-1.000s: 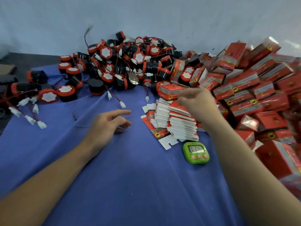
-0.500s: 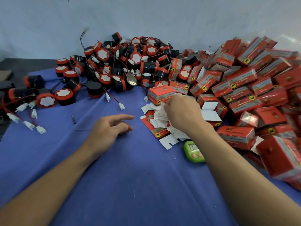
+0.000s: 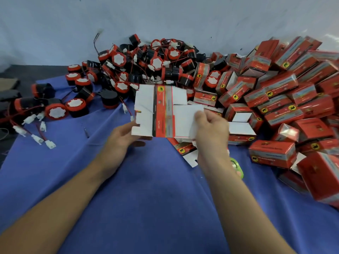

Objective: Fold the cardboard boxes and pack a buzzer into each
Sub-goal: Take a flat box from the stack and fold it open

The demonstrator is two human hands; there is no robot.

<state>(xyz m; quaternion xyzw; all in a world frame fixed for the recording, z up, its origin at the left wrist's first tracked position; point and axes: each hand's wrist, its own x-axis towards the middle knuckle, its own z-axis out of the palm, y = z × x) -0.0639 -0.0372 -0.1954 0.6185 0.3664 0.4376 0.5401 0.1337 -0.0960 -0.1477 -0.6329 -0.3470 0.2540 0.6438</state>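
Blank (image 3: pixel 161 114): thin card, likely light and easily creased. Left hand (image 3: pixel 121 142) is pinching its lower-left corner, right hand (image 3: pixel 211 129) is pinching its right flap.

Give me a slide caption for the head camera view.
Left hand and right hand hold a flat carton blank over the blue cloth, buzzers heaped behind, folded boxes piled right.

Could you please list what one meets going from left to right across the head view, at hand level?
Connectors → left hand → flat box → right hand → folded boxes.
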